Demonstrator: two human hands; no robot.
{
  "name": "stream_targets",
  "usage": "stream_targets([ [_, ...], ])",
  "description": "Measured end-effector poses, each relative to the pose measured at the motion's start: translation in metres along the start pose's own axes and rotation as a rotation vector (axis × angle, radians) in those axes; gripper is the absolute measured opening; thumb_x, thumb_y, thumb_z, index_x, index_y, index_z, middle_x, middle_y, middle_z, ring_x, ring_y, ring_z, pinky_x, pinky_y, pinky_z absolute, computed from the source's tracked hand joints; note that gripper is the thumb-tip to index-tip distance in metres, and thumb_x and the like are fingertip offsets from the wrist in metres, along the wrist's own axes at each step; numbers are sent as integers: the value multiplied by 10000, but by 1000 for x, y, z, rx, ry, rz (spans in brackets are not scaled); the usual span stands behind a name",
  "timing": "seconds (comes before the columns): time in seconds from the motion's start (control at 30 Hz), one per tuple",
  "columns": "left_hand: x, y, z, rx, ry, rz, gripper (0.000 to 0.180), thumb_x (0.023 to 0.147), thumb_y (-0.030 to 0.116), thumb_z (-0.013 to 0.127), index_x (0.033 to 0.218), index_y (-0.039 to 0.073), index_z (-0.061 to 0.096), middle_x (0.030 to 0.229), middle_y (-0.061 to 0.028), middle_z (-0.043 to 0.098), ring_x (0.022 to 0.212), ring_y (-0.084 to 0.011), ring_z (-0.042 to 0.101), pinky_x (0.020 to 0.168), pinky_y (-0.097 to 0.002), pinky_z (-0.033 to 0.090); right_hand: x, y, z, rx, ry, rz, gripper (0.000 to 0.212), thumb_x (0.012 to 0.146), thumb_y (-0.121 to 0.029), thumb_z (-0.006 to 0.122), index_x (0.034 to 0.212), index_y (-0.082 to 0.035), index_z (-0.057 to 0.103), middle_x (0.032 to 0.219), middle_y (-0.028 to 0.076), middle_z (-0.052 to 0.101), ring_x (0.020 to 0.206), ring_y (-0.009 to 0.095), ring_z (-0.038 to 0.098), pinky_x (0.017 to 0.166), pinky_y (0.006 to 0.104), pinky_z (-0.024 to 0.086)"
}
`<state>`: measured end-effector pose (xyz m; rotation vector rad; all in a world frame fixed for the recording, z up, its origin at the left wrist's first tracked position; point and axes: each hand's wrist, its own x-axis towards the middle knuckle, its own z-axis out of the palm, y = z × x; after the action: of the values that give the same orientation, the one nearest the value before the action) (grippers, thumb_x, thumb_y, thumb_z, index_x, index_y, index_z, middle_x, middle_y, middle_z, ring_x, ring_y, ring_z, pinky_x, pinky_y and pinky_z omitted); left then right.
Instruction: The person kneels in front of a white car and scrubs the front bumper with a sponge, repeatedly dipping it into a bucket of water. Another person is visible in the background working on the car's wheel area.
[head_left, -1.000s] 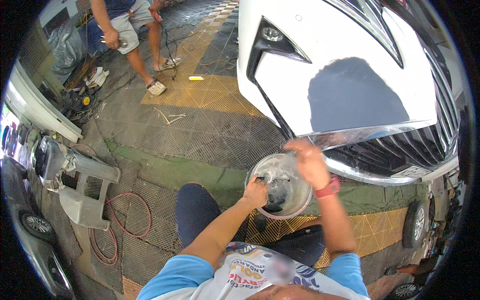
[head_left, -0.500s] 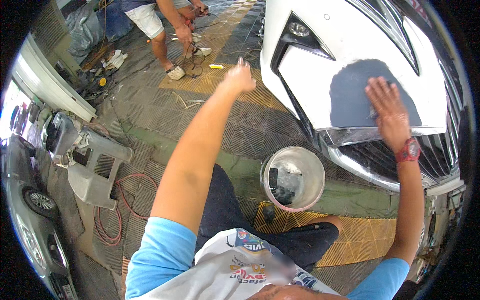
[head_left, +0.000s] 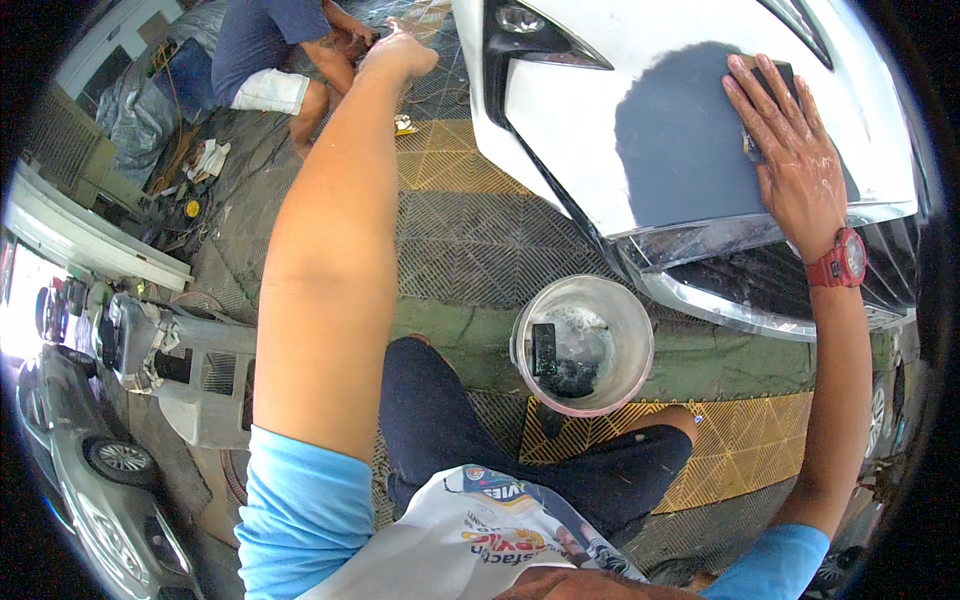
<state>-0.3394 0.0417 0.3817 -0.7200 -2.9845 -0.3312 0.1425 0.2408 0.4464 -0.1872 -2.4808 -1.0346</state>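
My right hand (head_left: 787,140) presses flat on a dark sanding block (head_left: 768,76), held against the grey primed patch (head_left: 680,140) of a white car bumper (head_left: 570,120). A red watch sits on that wrist. My left arm reaches far up and left; my left hand (head_left: 398,52) is at the top of the view with fingers loosely curled, and I see nothing in it. Below the bumper stands a grey bucket (head_left: 630,330) with soapy water and dark blocks inside, just in front of my knees.
Another person (head_left: 280,50) crouches at the top left near tools and rags on the tiled floor. Yellow floor grating (head_left: 740,450) lies under my legs. A detached grey car part (head_left: 190,380) and a parked car (head_left: 90,480) sit at the left.
Both hands left the bucket. My right hand rose onto the grey patch with the block and has slid up along it. My left arm swung up and outward to the left.
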Motion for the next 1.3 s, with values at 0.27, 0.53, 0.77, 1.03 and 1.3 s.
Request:
stream_targets([
  [0.27,42,9,-8,-59,138,-4,1117,829,347,643,1653,-161,85,1514,-350,568,1264,-316,704,1069,-357,530,-2,3,4,26,36,-6,945,789,78,641,1649,-256,438,1745,-67,362,1622,172,301,1384,429,210],
  [0.53,8,5,3,-141,177,54,1129,860,393,680,1689,-85,80,1420,-325,650,1309,-392,664,1104,-452,518,-2,2,6,48,48,-15,904,796,62,653,1637,-212,466,1744,-42,369,1622,189,307,1378,440,227],
  [0.77,-255,12,234,-623,403,433,243,974,258,702,1069,36,728,1128,-183,770,1025,-389,710,935,-500,556,1,-4,-5,-3,-31,-4,911,834,31,649,1672,-227,404,1762,-53,332,1634,186,277,1386,436,193],
  [1.03,-403,21,329,-348,-267,629,342,986,350,734,1244,139,807,1608,-117,552,1649,-365,198,1327,-631,167,-11,-129,53,161,-76,38,774,933,-28,538,1682,-76,349,1746,112,363,1638,234,287,1364,484,176],
  [1.3,-411,31,353,-380,-183,412,274,950,287,754,1145,111,834,1514,-101,625,1619,-358,283,1335,-613,136,-9,-83,24,11,11,116,720,928,-10,536,1639,-29,422,1747,100,366,1630,252,307,1354,478,211],
])
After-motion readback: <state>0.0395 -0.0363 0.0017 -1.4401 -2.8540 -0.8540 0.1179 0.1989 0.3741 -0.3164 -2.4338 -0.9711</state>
